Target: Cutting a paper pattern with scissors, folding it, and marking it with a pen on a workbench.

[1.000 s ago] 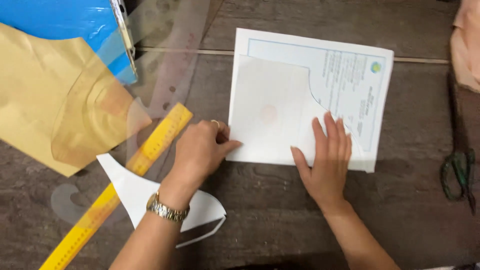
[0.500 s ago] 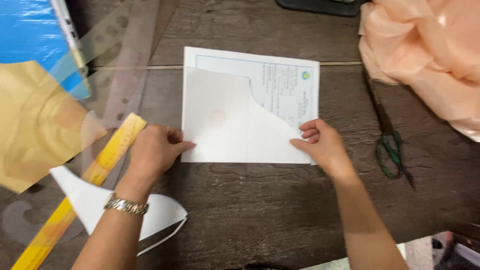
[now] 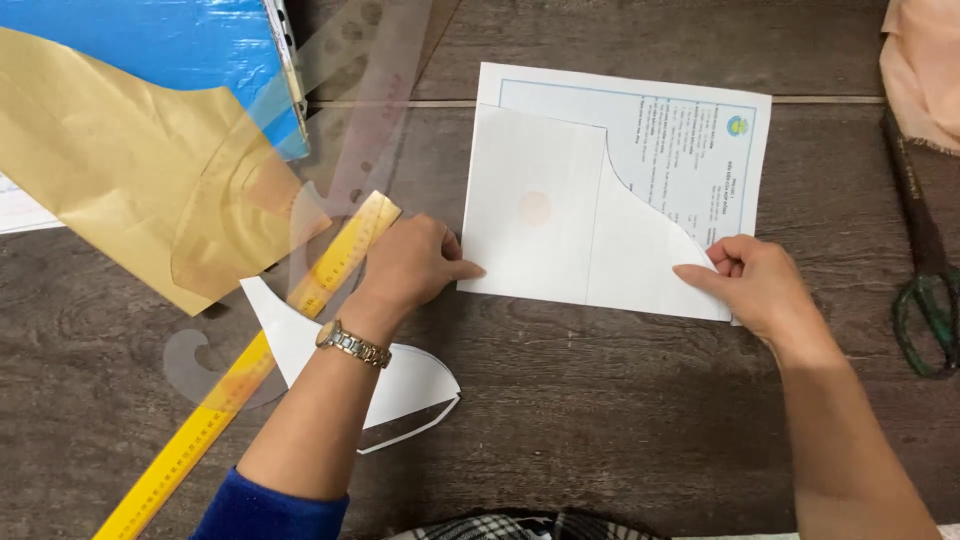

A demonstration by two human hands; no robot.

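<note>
Left hand (image 3: 410, 265) is loosely curled, fingertips pressed against the left edge of the cut white paper piece (image 3: 560, 215), not really gripping anything, more like pinning it flat. There's a metal wristwatch (image 3: 352, 344) on that wrist and a blue sleeve further down the arm. Right hand (image 3: 755, 285) is half closed, with thumb and fingers pinching the lower right corner of the same cut piece, right where its curved edge runs out.

That cut piece has a straight left side and a scooped curve on the right, and it lies on top of a printed sheet (image 3: 690, 150), roughly lined up with that sheet's left and bottom edges. Both sit a bit right of the middle of the dark wooden table (image 3: 600, 440), toward its far edge.

Other stuff around: a yellow ruler (image 3: 250, 365) runs diagonally under the left forearm, crossing a white paper offcut (image 3: 400, 385) near the front edge. A clear curve template (image 3: 250, 230) overlaps a sheet of tan paper (image 3: 110, 170) toward the far left corner, with a blue clipboard (image 3: 170, 45) beneath it. Green-handled scissors (image 3: 925, 270) lie by the right edge, with peach fabric (image 3: 920, 60) in the far right corner.
</note>
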